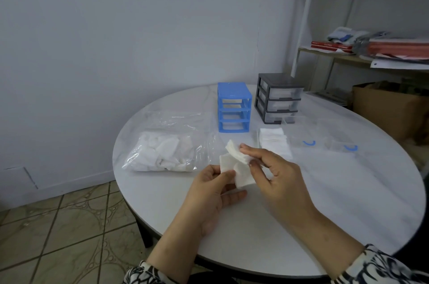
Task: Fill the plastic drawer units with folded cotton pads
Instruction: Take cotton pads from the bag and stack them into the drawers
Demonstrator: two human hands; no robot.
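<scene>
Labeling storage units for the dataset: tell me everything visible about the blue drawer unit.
The blue drawer unit is a small frame of opaque blue plastic with a flat top and three open bays stacked one above another; no drawers sit in them. It stands upright on the far part of the round white table, left of the grey drawer unit and apart from it. Neither hand touches it. Something white shows through its upper bays.

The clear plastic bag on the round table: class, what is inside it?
Inside the clear plastic bag lies a heap of white cotton pads, piled toward its near end; the far end looks flat and see-through. How many pads there are, and what lies beneath the heap, stays hidden.
</scene>
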